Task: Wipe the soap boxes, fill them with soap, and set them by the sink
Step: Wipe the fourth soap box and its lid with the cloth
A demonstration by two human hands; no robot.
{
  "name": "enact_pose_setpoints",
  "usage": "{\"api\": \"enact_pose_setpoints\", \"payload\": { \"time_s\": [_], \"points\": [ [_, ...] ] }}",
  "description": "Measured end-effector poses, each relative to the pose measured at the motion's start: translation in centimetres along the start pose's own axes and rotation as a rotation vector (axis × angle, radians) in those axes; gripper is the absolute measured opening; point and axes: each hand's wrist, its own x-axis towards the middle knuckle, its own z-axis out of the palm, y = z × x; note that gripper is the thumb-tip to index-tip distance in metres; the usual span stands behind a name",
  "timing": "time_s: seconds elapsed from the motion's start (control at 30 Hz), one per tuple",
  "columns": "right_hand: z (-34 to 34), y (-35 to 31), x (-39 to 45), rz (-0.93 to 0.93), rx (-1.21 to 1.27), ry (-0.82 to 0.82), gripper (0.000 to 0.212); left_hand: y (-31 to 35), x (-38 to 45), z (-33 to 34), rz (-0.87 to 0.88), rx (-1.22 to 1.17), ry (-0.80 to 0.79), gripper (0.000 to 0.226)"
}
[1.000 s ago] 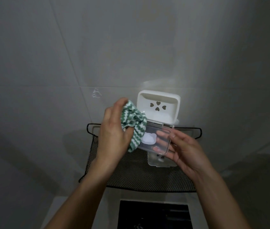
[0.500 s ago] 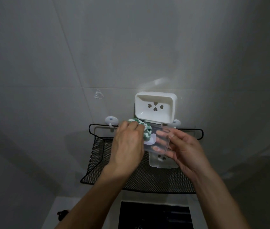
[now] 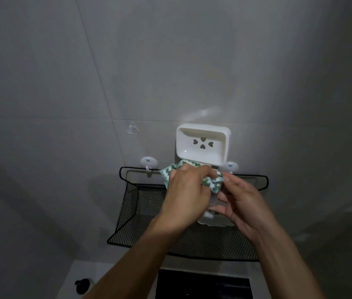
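Since a second ago the left hand (image 3: 186,195) has carried the cloth (image 3: 210,183) across onto the clear lid (image 3: 213,200), fingers bunched round it. Right hand (image 3: 243,200) fingers pinch the lid's edges, just below the white box (image 3: 203,144). Wiping looks underway; filling remains.

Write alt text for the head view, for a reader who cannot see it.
Two bare hands work above a black mesh shelf: the left hand rubs a green-and-white cloth on a clear soap box lid held by the right hand. A white soap dish hangs on the grey tiled wall behind.
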Motion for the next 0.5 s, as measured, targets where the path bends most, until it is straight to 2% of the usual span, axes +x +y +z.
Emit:
{"api": "enact_pose_setpoints", "payload": {
  "time_s": [0.3,0.5],
  "points": [
    [-0.6,-0.4,-0.1,0.016,0.000,0.032,0.027,-0.7,-0.2,-0.7,0.013,-0.088,-0.257,0.023],
    [-0.5,-0.2,-0.4,0.029,-0.020,0.040,0.025,-1.7,-0.4,-1.2,0.147,0.085,-0.321,0.019]
  ]
}}
